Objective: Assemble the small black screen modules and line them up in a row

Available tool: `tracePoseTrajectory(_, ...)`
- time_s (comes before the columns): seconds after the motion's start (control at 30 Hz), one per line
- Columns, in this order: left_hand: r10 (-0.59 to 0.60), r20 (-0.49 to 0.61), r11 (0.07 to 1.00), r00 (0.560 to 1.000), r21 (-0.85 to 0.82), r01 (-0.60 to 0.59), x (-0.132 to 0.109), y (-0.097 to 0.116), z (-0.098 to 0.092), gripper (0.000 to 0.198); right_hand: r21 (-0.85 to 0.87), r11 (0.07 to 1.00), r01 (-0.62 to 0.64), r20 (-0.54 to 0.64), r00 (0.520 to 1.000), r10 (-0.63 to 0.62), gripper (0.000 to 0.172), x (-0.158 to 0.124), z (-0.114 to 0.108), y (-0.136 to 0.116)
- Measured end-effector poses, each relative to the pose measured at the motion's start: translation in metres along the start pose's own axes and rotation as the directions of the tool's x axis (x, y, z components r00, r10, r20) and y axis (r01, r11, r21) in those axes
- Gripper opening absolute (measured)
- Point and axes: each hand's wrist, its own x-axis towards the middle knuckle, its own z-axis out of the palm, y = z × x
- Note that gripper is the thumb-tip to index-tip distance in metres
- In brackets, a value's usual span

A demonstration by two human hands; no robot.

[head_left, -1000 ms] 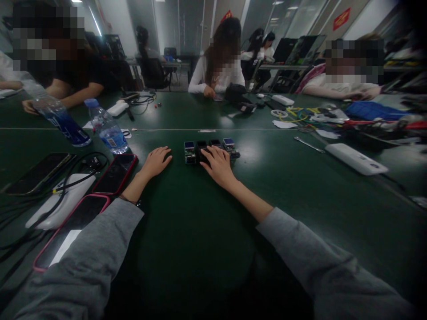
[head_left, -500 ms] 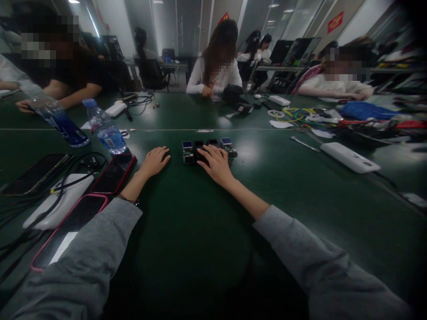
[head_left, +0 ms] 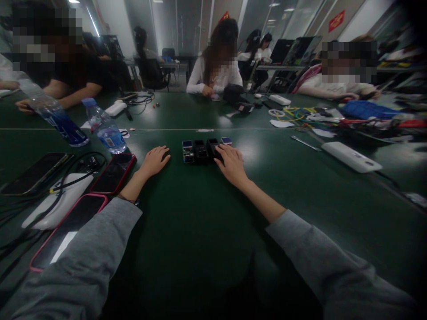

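Observation:
A row of small dark electronic modules (head_left: pixel 201 150), some with little blue screens, lies on the green table (head_left: pixel 200 222) in front of me. My right hand (head_left: pixel 231 163) rests palm down over the right end of the row, fingers stretched out and touching the rightmost modules. My left hand (head_left: pixel 154 160) lies flat on the table just left of the row, fingers loosely apart, holding nothing and a small gap away from the nearest module.
Two water bottles (head_left: pixel 105 129) stand at the left. Phones (head_left: pixel 113 173), a white power bank (head_left: pixel 53 204) and cables lie along the left edge. Another white power bank (head_left: pixel 352 156), a wrench (head_left: pixel 305 143) and tangled wires lie at the right. Other people sit across the table.
My right hand has slid to the right along the row, uncovering the middle modules and covering the right end. My left hand has stayed put.

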Motion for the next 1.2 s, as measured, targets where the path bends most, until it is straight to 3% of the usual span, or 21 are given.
tracePoseTrajectory(0.5, 0.011, 0.020, 1.000, 1.000, 0.005, -0.011, 0.001, -0.003, -0.001, 0.054, -0.025, 0.999, 0.020, -0.010, 1.000, -0.020, 0.044, 0.001, 0.001, -0.001)
tracePoseTrajectory(0.6, 0.005, 0.032, 1.000, 0.999, 0.012, -0.005, 0.000, -0.001, -0.002, 0.055, 0.004, 0.998, -0.061, -0.101, 0.993, 0.061, 0.045, 0.003, 0.003, 0.006)
tracePoseTrajectory(0.73, 0.002, 0.041, 1.000, 0.999, 0.021, -0.003, 0.000, 0.001, -0.003, 0.057, 0.103, 0.962, -0.254, -0.200, 0.942, 0.270, 0.046, 0.007, 0.013, 0.026)
tracePoseTrajectory(0.93, 0.006, 0.017, 1.000, 1.000, 0.025, -0.006, 0.001, -0.001, 0.000, 0.054, 0.317, 0.895, -0.315, -0.064, 0.934, 0.352, 0.047, 0.009, 0.024, 0.040)
tracePoseTrajectory(1.2, -0.003, 0.025, 1.000, 1.000, 0.025, 0.003, 0.000, 0.001, -0.002, 0.054, 0.355, 0.879, -0.319, -0.040, 0.934, 0.355, 0.046, 0.008, 0.021, 0.035)
